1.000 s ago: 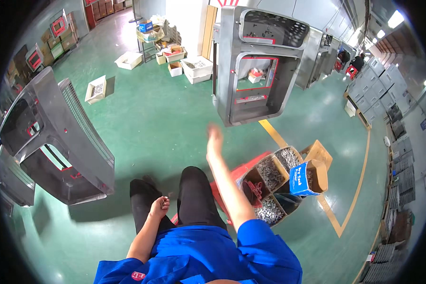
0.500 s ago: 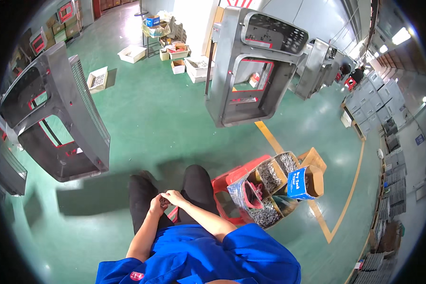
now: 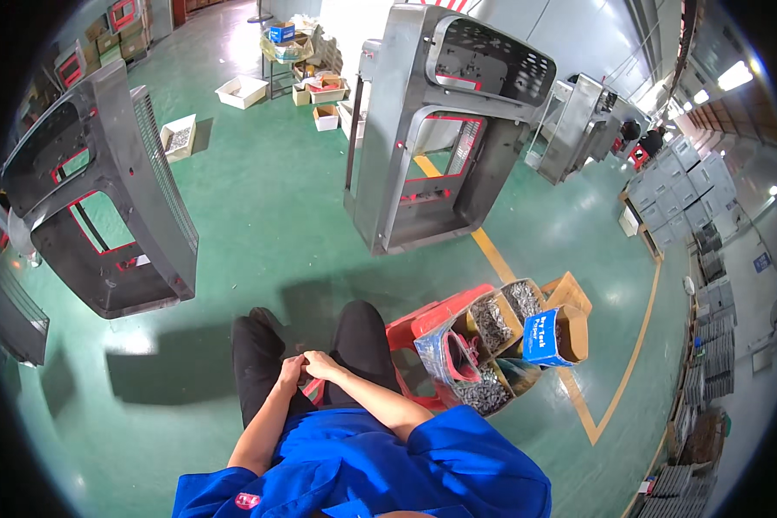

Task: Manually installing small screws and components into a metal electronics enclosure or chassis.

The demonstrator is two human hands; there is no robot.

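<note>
My left hand [image 3: 291, 371] and my right hand [image 3: 321, 365] meet above my lap, between my black-trousered knees. Both have their fingers curled in and touching each other. Whatever they hold, if anything, is hidden or too small to make out. To my right, a red plastic stool [image 3: 425, 321] carries open boxes of small metal parts [image 3: 493, 325]. A blue-and-brown carton [image 3: 542, 338] stands at their right side. Ahead of me hangs a large grey metal housing [image 3: 388, 164] with red-edged openings, and a similar grey housing [image 3: 115, 181] hangs at the left.
White trays [image 3: 242, 91] and small cartons [image 3: 325, 117] stand on the green floor at the back. A yellow line [image 3: 620, 397] runs along the floor at the right. Beyond it are stacked grey boxes [image 3: 678, 190]. More grey housings [image 3: 574, 129] hang farther back.
The housing ahead has swung a little nearer and turned; the left one has shifted slightly upward in view. My hands stay together, and the dark gap between them has closed.
</note>
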